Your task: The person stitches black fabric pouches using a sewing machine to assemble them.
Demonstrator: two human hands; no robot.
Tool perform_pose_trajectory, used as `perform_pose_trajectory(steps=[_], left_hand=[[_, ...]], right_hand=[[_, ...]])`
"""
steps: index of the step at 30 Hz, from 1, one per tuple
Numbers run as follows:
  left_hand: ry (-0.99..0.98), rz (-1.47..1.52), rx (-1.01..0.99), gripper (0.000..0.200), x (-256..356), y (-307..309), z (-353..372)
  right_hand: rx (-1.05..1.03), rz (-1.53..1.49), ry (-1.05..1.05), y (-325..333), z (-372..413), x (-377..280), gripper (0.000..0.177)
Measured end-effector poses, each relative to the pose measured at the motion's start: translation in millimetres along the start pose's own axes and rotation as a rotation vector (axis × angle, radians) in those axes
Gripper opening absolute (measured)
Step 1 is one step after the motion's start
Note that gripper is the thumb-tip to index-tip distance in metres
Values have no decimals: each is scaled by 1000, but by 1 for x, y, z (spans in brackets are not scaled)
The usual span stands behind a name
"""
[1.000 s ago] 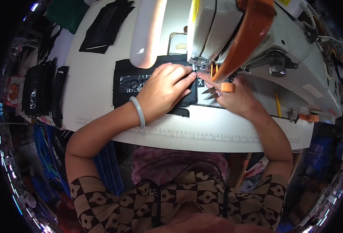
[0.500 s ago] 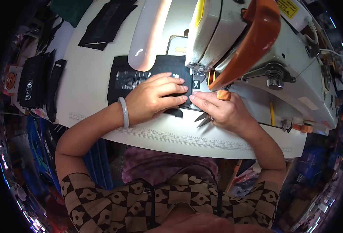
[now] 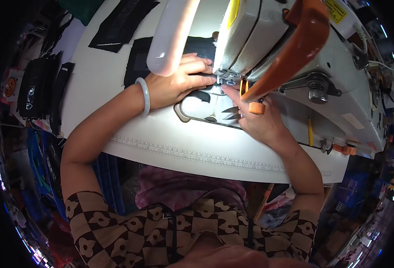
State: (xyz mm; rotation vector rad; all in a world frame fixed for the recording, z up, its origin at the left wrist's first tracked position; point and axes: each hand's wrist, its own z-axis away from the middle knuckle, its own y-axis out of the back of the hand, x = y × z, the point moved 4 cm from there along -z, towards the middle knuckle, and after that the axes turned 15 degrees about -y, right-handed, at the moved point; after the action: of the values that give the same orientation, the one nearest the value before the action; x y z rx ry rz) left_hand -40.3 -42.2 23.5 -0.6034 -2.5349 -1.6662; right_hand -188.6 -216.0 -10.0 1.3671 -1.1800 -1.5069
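My left hand [image 3: 177, 85], with a pale bangle at its wrist, lies with fingers stretched out on a black fabric piece [image 3: 136, 56]. Its fingertips are just left of the sewing machine's presser foot [image 3: 220, 80]. Part of the fabric is hidden by the hand and the white lamp tube [image 3: 170, 40]. My right hand [image 3: 264, 118] holds a pair of thread snips [image 3: 231, 113] in the palm, the pointed blades sticking out to the left. Its index finger reaches close to the presser foot. A small black scrap [image 3: 199, 95] lies on the machine's bed plate.
The sewing machine [image 3: 257, 40] with an orange guard [image 3: 308, 31] stands at the right. Black fabric pieces [image 3: 121, 22] lie at the back left, and a black stack [image 3: 38, 89] at the far left. A printed ruler [image 3: 197, 156] runs along the table's front.
The black fabric has moved away from my body, and my left hand with it. More of the bed plate shows. My right index finger has moved up toward the presser foot; the snips stay in hand.
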Motion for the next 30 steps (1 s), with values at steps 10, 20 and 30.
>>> perform_pose_trajectory(steps=[10, 20, 30], left_hand=[[16, -129, -6, 28, -5, -3, 3], [9, -188, -42, 24, 12, 5, -2], [9, -9, 101, 28, 16, -6, 13]], right_hand=[[12, -37, -20, 9, 0, -4, 67], [119, -98, 22, 1, -1, 5, 57], [219, -130, 225, 19, 2, -16, 62]])
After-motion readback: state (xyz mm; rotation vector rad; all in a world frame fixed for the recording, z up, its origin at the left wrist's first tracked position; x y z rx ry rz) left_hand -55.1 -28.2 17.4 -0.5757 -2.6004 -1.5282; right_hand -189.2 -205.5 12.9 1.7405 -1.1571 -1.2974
